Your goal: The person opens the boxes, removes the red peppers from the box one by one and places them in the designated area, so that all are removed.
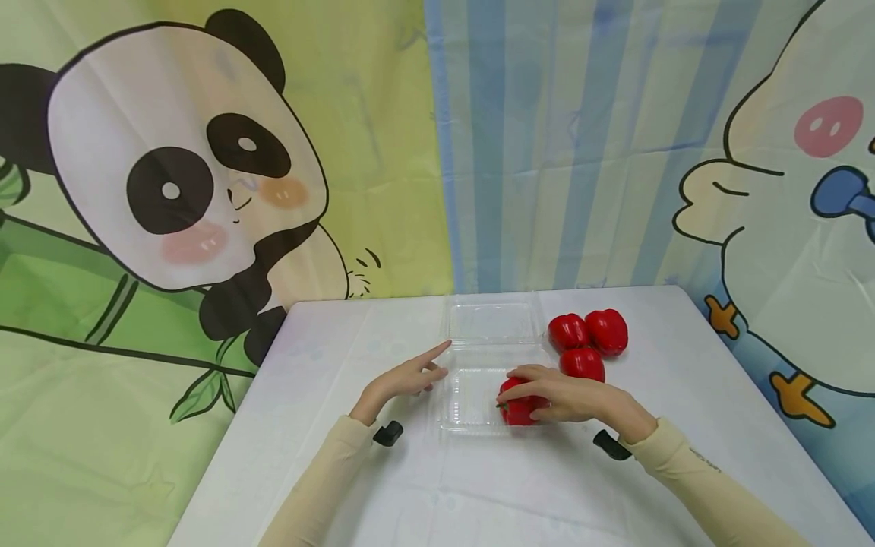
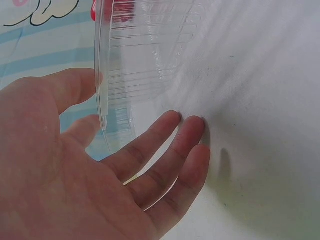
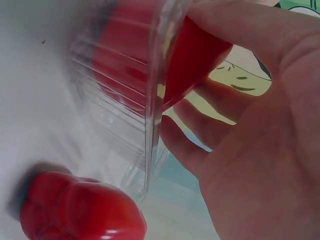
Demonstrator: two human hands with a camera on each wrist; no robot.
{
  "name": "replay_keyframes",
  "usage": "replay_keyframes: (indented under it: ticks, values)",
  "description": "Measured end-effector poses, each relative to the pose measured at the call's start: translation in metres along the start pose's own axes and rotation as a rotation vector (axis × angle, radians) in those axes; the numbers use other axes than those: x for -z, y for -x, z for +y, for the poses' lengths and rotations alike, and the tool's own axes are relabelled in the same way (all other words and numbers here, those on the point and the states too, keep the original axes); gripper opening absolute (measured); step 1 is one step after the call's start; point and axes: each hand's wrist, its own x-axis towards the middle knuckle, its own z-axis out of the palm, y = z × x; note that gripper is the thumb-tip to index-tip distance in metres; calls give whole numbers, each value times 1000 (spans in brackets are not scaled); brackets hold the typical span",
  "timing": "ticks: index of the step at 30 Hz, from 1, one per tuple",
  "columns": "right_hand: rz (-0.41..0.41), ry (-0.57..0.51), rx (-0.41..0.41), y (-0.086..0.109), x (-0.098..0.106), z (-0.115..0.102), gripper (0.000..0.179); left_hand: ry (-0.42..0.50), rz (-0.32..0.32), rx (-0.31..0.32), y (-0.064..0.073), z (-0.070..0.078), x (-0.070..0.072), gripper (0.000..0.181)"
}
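Note:
A clear plastic clamshell box (image 1: 472,395) lies unfolded on the table, its lid (image 1: 488,323) laid back away from me. My right hand (image 1: 567,395) holds a red bell pepper (image 1: 516,412) inside the box's near right part. In the right wrist view, the pepper (image 3: 195,60) shows partly through the clear wall and partly above the rim, with thumb and fingers around it. At the left side of the box, my left hand (image 1: 406,377) touches the rim (image 2: 101,100) with a fingertip. Its other fingers are loosely extended and hold nothing.
Three more red bell peppers (image 1: 581,363) sit close together right of the box. A white cloth covers the table (image 1: 342,349). Behind it hangs a printed curtain (image 1: 383,152) with a panda. Each wrist carries a small black camera (image 1: 388,434).

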Motion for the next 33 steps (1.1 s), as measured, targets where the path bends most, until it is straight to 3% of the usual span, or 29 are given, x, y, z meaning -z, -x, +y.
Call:
replay_keyframes:
  ticks: [33]
  values:
    - [60, 28, -17, 2, 9, -6, 62, 10, -1, -1, 1, 3, 2, 66]
